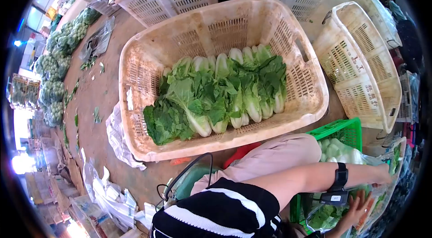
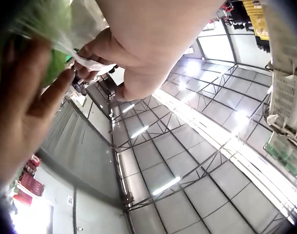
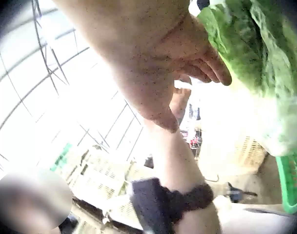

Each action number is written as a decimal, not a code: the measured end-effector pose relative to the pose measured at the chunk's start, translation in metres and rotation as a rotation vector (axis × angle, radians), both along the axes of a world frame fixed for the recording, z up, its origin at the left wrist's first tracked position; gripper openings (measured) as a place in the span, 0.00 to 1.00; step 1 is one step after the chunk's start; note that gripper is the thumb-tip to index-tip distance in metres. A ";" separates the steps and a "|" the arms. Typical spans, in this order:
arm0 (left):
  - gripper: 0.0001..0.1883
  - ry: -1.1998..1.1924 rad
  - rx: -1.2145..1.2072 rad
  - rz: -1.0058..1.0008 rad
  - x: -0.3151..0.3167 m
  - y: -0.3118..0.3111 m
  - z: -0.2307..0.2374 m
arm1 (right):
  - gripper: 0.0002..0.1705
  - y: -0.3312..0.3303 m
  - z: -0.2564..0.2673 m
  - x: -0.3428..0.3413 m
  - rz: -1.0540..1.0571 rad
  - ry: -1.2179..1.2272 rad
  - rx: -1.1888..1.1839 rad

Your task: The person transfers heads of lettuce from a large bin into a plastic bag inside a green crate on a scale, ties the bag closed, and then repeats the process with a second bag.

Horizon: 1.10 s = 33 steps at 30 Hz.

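Clear plastic bag (image 1: 383, 199) with green leaves held at the person's right side

Head view: the bag is at the far right, beside a bright green plastic crate (image 1: 353, 130) holding pale bagged vegetables (image 1: 340, 150). The left hand (image 1: 382, 175), its wrist wearing a black strapped camera (image 1: 335, 197), reaches across to the bag's upper part; the right hand (image 1: 358, 208) lies lower, fingers spread against the plastic. In the middle, a large, stained cream plastic basket (image 1: 157, 44) carries leafy cabbages with white stems (image 1: 220, 89), packed side by side. Another cream basket (image 1: 360, 62) stands to its right, tilted.

Left wrist view: the left hand pinches a whitish gathered strip of the plastic between thumb and fingers. The right hand is blurred at the left edge, fingers apart, near the green contents.

Right wrist view: the right hand's fingers are extended beside the leaf-filled bag; whether they touch it, I cannot tell here. Behind them, the left hand is mostly hidden.
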<state>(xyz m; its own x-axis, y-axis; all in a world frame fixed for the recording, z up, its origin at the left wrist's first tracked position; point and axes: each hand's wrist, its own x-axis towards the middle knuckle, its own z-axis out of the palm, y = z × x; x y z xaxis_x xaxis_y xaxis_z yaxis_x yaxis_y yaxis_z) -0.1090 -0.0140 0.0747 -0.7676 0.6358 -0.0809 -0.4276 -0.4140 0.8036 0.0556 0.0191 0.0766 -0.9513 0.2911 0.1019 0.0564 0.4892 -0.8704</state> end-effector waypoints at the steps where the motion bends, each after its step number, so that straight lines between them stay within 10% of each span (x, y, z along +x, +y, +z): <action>1: 0.13 0.240 -0.209 0.082 0.000 0.003 -0.002 | 0.35 -0.017 -0.006 -0.006 0.050 -0.013 0.039; 7: 0.17 1.536 -0.711 0.188 -0.052 -0.108 -0.014 | 0.31 -0.025 -0.037 -0.014 -0.171 -0.040 0.401; 9: 0.18 1.367 -0.581 0.219 -0.044 -0.254 0.000 | 0.30 -0.016 -0.042 -0.008 -0.113 0.020 0.202; 15: 0.07 0.907 -1.679 -0.256 0.084 -0.504 -0.109 | 0.29 -0.024 -0.034 0.000 -0.115 0.063 0.173; 16: 0.07 0.909 -1.792 -0.474 0.106 -0.513 -0.131 | 0.29 -0.026 -0.034 -0.001 -0.116 0.052 0.183; 18: 0.14 1.113 -1.554 -0.008 0.147 -0.529 -0.198 | 0.29 -0.029 -0.033 -0.005 -0.117 0.114 0.279; 22: 0.17 1.186 -1.392 -0.402 0.187 -0.499 -0.239 | 0.29 -0.046 -0.026 -0.006 -0.170 0.171 0.377; 24: 0.17 1.274 -1.360 -0.296 0.209 -0.494 -0.280 | 0.28 -0.055 -0.021 -0.006 -0.111 0.247 0.446; 33: 0.12 1.578 -1.530 -0.291 0.148 -0.475 -0.306 | 0.20 -0.046 -0.040 0.009 -0.146 0.099 0.463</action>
<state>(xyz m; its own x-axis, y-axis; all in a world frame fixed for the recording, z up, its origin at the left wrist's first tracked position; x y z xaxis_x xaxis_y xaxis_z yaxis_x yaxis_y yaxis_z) 0.0393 -0.4891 -0.2308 -0.6145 0.7854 -0.0744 0.7871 0.6167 0.0094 0.0647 -0.0264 0.0365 -0.8832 0.3233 0.3399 0.0809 0.8187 -0.5685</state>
